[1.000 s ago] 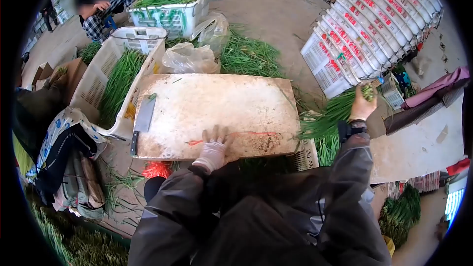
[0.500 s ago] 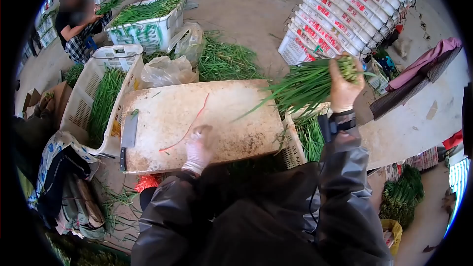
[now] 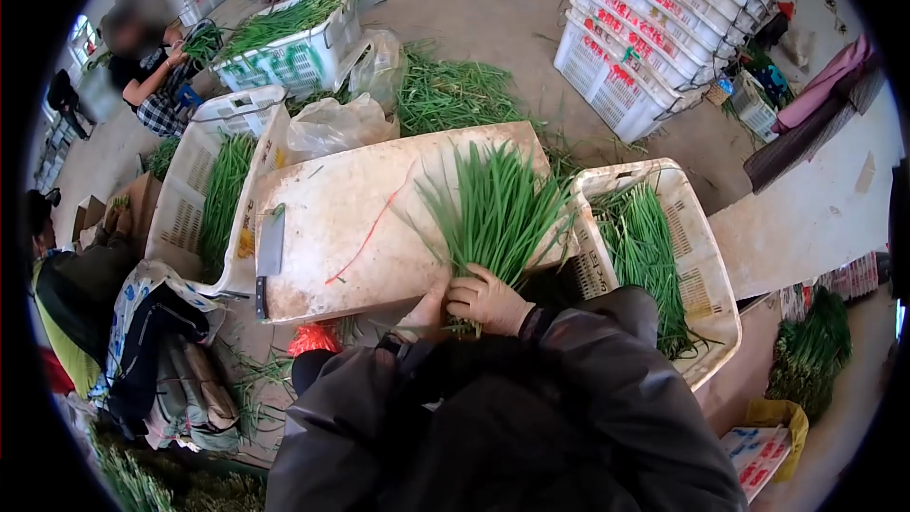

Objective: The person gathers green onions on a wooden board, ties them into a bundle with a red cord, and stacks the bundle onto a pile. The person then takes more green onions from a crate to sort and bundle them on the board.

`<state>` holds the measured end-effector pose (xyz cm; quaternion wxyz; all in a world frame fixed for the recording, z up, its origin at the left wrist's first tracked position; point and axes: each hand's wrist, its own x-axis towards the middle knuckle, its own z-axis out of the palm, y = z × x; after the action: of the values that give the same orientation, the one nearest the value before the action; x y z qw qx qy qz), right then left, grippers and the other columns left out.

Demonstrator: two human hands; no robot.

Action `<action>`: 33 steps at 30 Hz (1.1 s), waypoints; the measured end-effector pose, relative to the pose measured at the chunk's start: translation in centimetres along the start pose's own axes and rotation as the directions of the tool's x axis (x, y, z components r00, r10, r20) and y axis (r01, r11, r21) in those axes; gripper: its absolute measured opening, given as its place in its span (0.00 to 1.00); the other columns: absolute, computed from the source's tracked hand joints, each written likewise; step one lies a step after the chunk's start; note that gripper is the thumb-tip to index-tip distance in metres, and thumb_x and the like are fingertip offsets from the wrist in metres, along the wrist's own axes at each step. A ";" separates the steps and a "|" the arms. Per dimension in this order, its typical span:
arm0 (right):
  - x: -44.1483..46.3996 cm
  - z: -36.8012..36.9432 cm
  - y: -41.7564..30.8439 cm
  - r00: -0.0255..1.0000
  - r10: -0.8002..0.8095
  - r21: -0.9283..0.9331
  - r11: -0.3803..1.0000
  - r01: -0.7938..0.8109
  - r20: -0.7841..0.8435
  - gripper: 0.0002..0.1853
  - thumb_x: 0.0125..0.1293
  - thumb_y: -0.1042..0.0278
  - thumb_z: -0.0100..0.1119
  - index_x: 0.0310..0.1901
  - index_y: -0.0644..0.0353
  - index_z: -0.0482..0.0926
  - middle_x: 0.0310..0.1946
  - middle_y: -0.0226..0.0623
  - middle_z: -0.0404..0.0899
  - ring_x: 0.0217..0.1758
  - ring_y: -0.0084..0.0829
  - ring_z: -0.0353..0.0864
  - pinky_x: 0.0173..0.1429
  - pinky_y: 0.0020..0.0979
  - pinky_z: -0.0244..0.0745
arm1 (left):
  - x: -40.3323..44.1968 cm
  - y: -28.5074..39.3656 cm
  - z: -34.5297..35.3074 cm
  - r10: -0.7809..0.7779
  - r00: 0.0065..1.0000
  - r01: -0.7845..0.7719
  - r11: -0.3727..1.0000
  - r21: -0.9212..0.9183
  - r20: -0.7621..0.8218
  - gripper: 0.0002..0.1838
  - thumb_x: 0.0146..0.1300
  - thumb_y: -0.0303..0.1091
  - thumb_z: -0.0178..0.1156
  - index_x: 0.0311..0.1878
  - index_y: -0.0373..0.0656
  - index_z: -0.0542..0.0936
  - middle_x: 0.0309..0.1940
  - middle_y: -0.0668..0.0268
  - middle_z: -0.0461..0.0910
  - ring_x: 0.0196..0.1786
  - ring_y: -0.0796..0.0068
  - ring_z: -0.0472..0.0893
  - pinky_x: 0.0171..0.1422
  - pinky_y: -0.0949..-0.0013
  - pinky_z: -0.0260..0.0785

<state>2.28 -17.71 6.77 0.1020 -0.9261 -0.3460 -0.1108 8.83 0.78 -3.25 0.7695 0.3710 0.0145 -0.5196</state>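
Note:
A bunch of long green stalks (image 3: 502, 213) stands fanned out over the front edge of a pale board (image 3: 332, 213). My right hand (image 3: 488, 301) is wrapped round its lower end. Against the left side of the same end, my left hand (image 3: 428, 308) is closed, its fingers partly hidden. Across the board lies a thin red strip (image 3: 377, 228). The cleaver (image 3: 270, 245) rests at the board's left edge, its black handle towards me. Right of the board, a white crate (image 3: 706, 299) holds more green stalks (image 3: 645, 256).
Another white crate (image 3: 175, 218) with greens stands left of the board. Beyond are plastic bags (image 3: 336, 128), loose greens (image 3: 450, 90) and a full crate (image 3: 299, 57). Stacked crates (image 3: 654, 38) rise at back right. One person (image 3: 147, 76) sits at back left; another (image 3: 71, 299) is at left.
The bunch has come from the right to the board's front edge, upright now. My left hand has moved from the board to its lower end. The right crate shows more fully.

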 end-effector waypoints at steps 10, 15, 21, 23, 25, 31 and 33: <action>-2.2 -5.1 0.4 0.873 0.416 -0.167 0.908 -0.384 0.256 0.50 0.54 0.66 0.70 0.82 0.40 0.63 0.83 0.35 0.59 0.88 0.52 0.51 0.80 0.74 0.52 | -1.4 -0.3 7.4 -0.019 0.992 0.043 0.981 -0.190 0.126 0.42 0.79 0.73 0.41 0.84 0.56 0.62 0.79 0.61 0.69 0.76 0.55 0.72 0.77 0.43 0.67; -3.8 -5.4 0.1 0.794 0.543 -0.176 0.840 -0.513 0.275 0.54 0.59 0.70 0.67 0.86 0.36 0.51 0.86 0.39 0.52 0.89 0.55 0.47 0.80 0.74 0.51 | -1.1 -1.0 7.1 -0.148 0.968 0.210 0.919 -0.333 0.201 0.34 0.81 0.57 0.54 0.81 0.46 0.68 0.76 0.61 0.73 0.76 0.56 0.72 0.82 0.49 0.61; -7.1 -3.6 -1.3 0.415 0.906 0.238 0.422 -0.875 -0.082 0.43 0.63 0.75 0.61 0.81 0.55 0.61 0.78 0.49 0.67 0.79 0.55 0.66 0.77 0.52 0.66 | -1.8 -0.6 9.3 -0.198 0.971 0.235 0.899 -0.370 0.136 0.28 0.78 0.45 0.61 0.74 0.40 0.75 0.70 0.58 0.80 0.71 0.57 0.77 0.80 0.52 0.64; -8.4 0.0 -1.5 0.194 0.981 0.589 0.159 -0.792 -0.003 0.37 0.67 0.71 0.62 0.78 0.59 0.64 0.71 0.53 0.74 0.75 0.56 0.72 0.74 0.48 0.69 | -1.1 -0.9 8.3 -0.184 0.972 0.224 0.914 -0.339 0.147 0.28 0.77 0.44 0.61 0.74 0.40 0.75 0.69 0.58 0.81 0.69 0.57 0.78 0.78 0.53 0.66; -8.7 2.5 -2.3 0.010 0.993 0.827 -0.093 -0.555 0.119 0.32 0.74 0.57 0.65 0.72 0.67 0.70 0.60 0.57 0.83 0.67 0.57 0.80 0.70 0.43 0.73 | -0.8 -1.2 8.0 -0.164 0.977 0.201 0.923 -0.329 0.138 0.27 0.77 0.44 0.60 0.73 0.40 0.76 0.68 0.58 0.82 0.68 0.56 0.79 0.77 0.53 0.67; -9.9 6.2 -1.2 -0.170 0.920 0.848 -0.392 -0.356 0.354 0.36 0.77 0.46 0.63 0.69 0.73 0.73 0.65 0.52 0.81 0.64 0.48 0.80 0.69 0.42 0.72 | -1.8 -0.7 9.7 -0.180 0.982 0.188 0.913 -0.362 0.056 0.25 0.77 0.43 0.60 0.71 0.40 0.78 0.65 0.58 0.84 0.65 0.57 0.81 0.74 0.54 0.70; -9.7 6.8 0.1 -0.153 0.826 0.825 -0.558 -0.091 0.542 0.34 0.78 0.47 0.61 0.70 0.72 0.73 0.64 0.51 0.81 0.62 0.46 0.80 0.68 0.41 0.71 | -2.3 -0.4 10.4 -0.202 0.979 0.199 0.904 -0.377 0.033 0.25 0.77 0.43 0.60 0.70 0.40 0.78 0.64 0.58 0.84 0.65 0.58 0.81 0.74 0.55 0.70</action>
<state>-3.91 -21.98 -2.46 0.7406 -0.4535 0.4894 -0.0797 3.67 -3.56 5.07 0.7689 0.2140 0.1555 -0.5821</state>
